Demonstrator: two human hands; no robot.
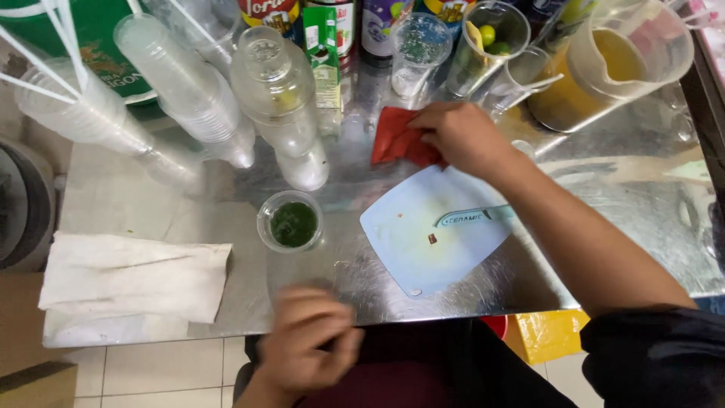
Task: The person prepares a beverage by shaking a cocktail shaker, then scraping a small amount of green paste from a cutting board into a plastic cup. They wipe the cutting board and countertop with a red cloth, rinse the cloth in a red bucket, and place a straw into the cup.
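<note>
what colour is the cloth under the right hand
Red. The cloth lies on the metal table under the right hand, seen in the head view.
</note>
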